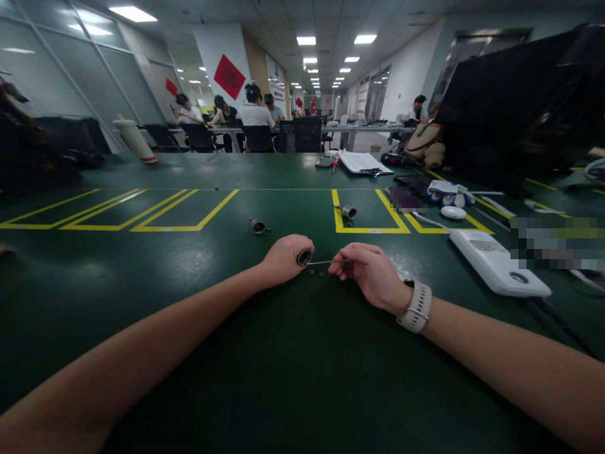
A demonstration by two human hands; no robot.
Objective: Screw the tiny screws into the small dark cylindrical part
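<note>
My left hand [287, 260] is wrapped around a round metal housing [304, 257], its dark hollow end facing right. Opposite it, my right hand [366, 270] pinches a thin metal rod [321, 262] whose tip reaches the rim of the housing; I cannot tell whether it touches. Fingers hide the rod's other end. Below the rod, two small rings [316, 273] lie on the green tabletop. Farther back rests a metal cup-shaped part [258, 226] with tiny pieces beside it. A similar metal part [348, 212] with a thin shaft lies inside a yellow-taped box.
Yellow tape [165, 228] marks boxes across the table. At the right are a white device [498, 261] with a cable, a white oval object [454, 213] and a dark monitor-like shape [501, 101]. Papers [363, 162] lie at the back. Several people sit at tables beyond.
</note>
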